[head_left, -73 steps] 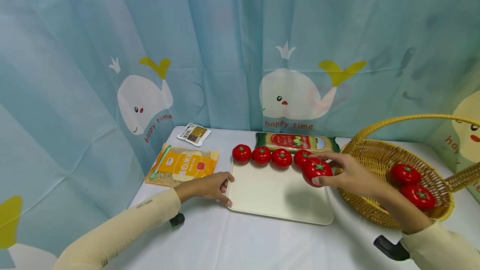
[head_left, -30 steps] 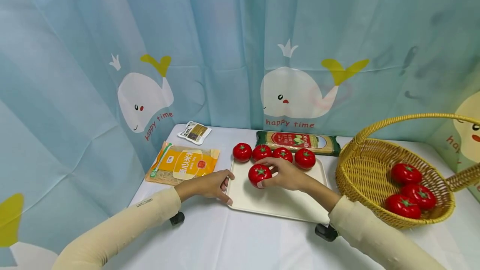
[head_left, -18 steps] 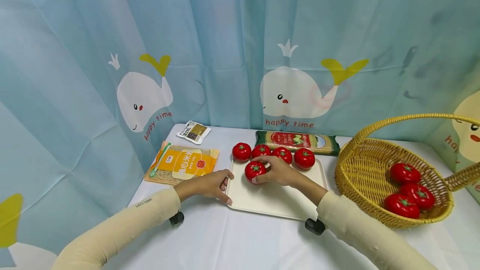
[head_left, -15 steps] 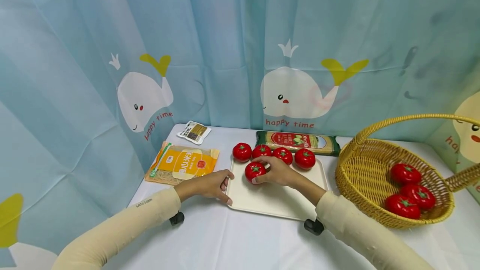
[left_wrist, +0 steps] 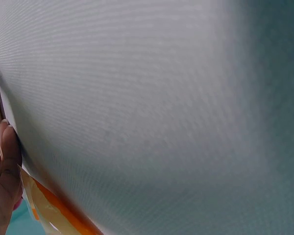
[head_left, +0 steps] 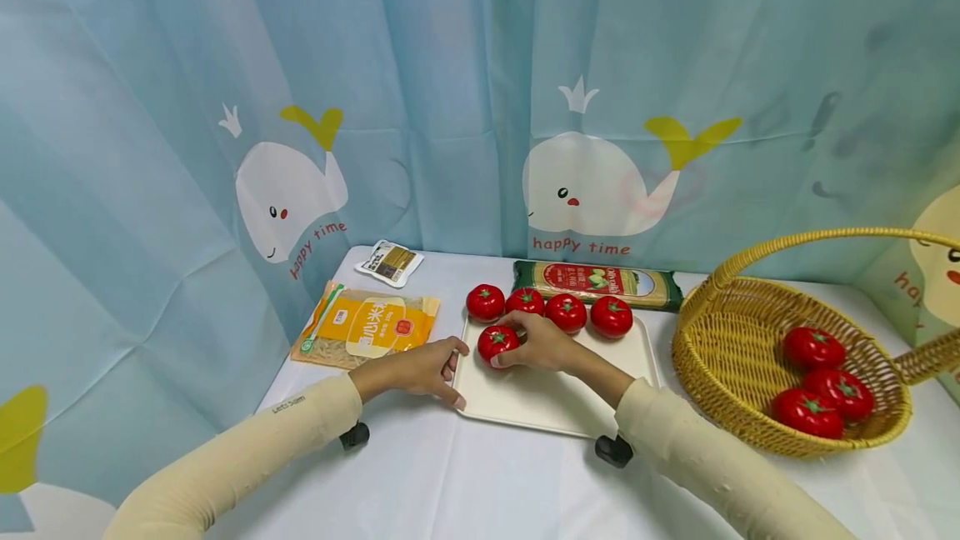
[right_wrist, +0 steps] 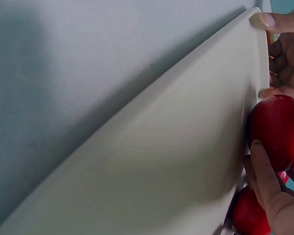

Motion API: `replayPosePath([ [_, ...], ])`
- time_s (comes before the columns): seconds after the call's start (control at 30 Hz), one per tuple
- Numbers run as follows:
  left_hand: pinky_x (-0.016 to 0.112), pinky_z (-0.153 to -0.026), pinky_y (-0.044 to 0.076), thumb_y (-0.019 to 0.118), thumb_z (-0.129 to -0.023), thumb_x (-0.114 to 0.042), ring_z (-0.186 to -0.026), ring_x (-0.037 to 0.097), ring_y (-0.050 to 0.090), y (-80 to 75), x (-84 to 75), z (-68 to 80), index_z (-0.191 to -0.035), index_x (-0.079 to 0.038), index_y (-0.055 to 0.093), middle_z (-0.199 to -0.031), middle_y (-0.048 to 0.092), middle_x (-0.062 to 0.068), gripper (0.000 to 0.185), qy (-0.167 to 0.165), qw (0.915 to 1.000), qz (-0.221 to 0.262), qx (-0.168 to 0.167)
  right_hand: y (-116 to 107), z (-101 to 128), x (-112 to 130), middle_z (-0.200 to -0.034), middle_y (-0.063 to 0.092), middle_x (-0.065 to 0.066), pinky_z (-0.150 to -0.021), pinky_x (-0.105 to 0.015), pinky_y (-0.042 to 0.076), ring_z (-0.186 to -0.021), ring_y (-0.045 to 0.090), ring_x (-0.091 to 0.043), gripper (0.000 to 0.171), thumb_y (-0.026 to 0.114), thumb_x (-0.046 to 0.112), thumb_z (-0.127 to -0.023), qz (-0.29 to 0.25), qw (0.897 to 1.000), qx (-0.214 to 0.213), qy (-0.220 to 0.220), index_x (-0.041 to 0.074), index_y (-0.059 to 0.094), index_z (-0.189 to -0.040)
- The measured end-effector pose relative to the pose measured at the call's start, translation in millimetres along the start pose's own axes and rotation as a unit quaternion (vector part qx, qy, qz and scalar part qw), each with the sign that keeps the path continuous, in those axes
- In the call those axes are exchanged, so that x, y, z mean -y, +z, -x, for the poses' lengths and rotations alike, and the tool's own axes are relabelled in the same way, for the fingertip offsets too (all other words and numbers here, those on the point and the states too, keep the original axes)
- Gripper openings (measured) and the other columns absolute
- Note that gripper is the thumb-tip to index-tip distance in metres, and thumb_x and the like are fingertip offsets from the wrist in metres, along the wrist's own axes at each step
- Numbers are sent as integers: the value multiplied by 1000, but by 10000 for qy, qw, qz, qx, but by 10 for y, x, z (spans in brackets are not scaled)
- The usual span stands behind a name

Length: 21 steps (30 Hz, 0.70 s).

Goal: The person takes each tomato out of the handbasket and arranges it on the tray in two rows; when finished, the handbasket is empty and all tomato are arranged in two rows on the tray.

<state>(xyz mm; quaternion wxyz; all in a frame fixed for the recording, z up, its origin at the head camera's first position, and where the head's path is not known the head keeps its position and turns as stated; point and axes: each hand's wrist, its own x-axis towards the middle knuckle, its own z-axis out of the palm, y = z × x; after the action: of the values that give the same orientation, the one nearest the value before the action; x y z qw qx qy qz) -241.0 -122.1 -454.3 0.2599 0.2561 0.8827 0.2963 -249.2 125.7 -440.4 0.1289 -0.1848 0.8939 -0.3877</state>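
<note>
At the left end of the cream tray (head_left: 570, 402), the right hand (head_left: 542, 342) grips a red tomato (head_left: 495, 346) from its right side, just in front of four other tomatoes (head_left: 566, 313), while the left hand (head_left: 426, 372), across from it, holds the tray's left edge.

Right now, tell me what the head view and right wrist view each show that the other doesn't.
Head only: the wicker basket, three tomatoes inside it, the green-ended pack and printed whales. Right wrist only: no extra object, just a closer angle along the tray. Both: tray, left hand, right hand and the held tomato.
</note>
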Motion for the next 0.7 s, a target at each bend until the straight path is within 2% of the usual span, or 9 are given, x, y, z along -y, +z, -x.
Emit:
replayPosePath([
  [0.27,23,-73,41,90,-75,-26,-82,11,50,6,-10,-6,-134,-4,47,-94,53,1,76,23,10000,-63,9,-3,-19,-3,-121,68,-10,-90,-39,55,-108,63,-23,62,84,32,-81,-50,9999,131,29,7,62,-133],
  [0.5,23,-73,42,90,-75,-26,-82,11,50,-1,-5,-11,-134,-4,47,-94,53,1,76,-3,10000,-76,21,-26,-8,-11,-129,64,-15,-95,-42,54,-112,64,-28,67,87,25,-78,-158,9991,399,-68,6,59,-136],
  [0.7,23,-73,42,90,-75,-26,-82,10,50,6,13,-17,-134,-4,47,-94,53,1,76,-21,10000,-46,4,-10,-29,-36,-130,63,-17,-97,-43,53,-113,64,-30,69,88,23,-76,-192,9988,429,-120,4,58,-136],
])
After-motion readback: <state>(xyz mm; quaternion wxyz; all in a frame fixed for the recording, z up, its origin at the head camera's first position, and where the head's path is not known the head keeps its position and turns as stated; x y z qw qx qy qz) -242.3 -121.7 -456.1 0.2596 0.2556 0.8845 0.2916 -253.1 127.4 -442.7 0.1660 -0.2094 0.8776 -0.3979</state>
